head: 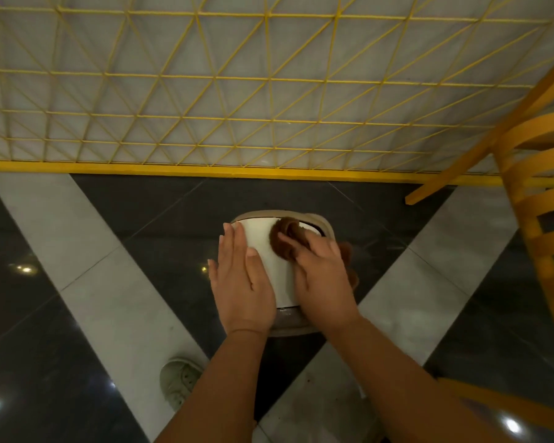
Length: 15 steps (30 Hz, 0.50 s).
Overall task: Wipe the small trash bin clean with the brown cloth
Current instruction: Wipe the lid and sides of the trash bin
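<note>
Small trash bin [269,251] stands on the dark floor tile [179,203] at centre, just near of the yellow mesh barrier [269,91]; its white lid panel faces the camera, tan rim visible at the far edge

Left hand [242,282] lies flat and open on the left side of the lid, fingers extended and together, gripping nothing, apparently steadying the bin; right hand [323,276] is curled down over the brown cloth [285,239], pressing it onto the right part of the lid; the cloth is bunched, with a fold showing beyond the fingertips and more trailing off to the right of the hand

Judgement: wiping of the top surface is in hand; sides and base are not visibly addressed

Recommended practice: keep the left palm firm so the light bin does not slide on the glossy tile; spread the cloth flatter for wider contact; work in overlapping strokes from far to near; shift the bracing hand to clean the patch it covers; a wooden chair [538,203] stands close at right, so keep elbow movement contained
</note>
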{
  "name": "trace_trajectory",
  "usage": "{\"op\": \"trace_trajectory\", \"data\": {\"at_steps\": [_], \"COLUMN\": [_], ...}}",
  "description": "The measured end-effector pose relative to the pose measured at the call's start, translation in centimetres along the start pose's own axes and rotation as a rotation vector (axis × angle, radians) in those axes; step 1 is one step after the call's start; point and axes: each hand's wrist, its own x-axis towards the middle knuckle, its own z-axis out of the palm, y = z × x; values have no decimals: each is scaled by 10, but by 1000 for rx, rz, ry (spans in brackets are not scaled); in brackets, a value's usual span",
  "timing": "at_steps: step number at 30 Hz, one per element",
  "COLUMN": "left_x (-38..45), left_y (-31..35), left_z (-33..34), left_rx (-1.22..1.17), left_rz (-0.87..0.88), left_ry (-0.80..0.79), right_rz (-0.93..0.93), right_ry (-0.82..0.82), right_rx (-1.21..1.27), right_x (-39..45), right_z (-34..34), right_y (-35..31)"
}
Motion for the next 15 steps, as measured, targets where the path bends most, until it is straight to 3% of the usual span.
{"op": "trace_trajectory", "data": {"at_steps": [7,12,15], "left_x": [3,4,4], "left_y": [-2,-2,-4], "left_z": [3,4,4], "left_rx": [179,207,205], "left_rz": [61,70,72], "left_ry": [-42,-51,-34], "right_rz": [-47,304,322], "right_ry": [-10,80,55], "right_rx": [-4,84,134], "right_x": [-74,-15,-18], "right_z": [8,2,1], "right_y": [10,17,9]}}
